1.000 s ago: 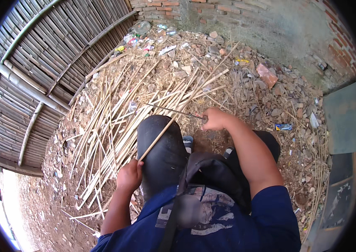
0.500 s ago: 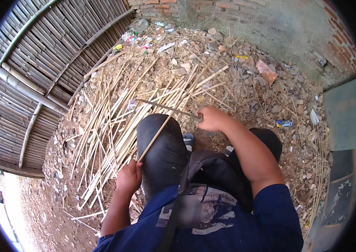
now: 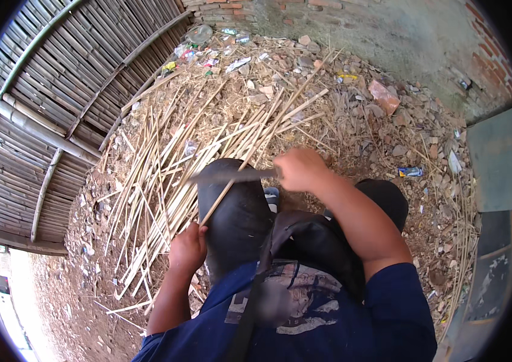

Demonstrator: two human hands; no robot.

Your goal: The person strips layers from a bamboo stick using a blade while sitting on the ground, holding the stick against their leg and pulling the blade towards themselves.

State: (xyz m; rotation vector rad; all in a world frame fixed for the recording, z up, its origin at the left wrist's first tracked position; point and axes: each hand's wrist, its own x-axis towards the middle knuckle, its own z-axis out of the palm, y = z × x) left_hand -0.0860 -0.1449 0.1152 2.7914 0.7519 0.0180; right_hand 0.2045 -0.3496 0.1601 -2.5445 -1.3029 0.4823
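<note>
My left hand (image 3: 188, 246) is closed around the near end of a long, thin bamboo strip (image 3: 216, 204). From there the strip slants up and away over my left knee (image 3: 227, 171). In my right hand (image 3: 302, 169), the fist grips a long-bladed knife (image 3: 250, 175), its handle mostly hidden by the fingers. The blade, slightly blurred, points left and crosses the strip above the knee. Whether blade and strip touch, I cannot tell. Many split bamboo strips (image 3: 165, 208) lie heaped on the ground beyond and left of my knee.
A bamboo-slat wall (image 3: 87, 66) leans at the left, and a brick and plaster wall (image 3: 376, 42) closes the far side. Rubble, straw and litter cover the ground, with a broken brick (image 3: 384, 98) and a blue wrapper (image 3: 410, 172) on the right. Grey panels (image 3: 497, 160) stand far right.
The knife's tip has swung down toward me, and more of the blade's flat side shows. My right hand has shifted slightly left. My left hand still holds the strip in nearly the same place.
</note>
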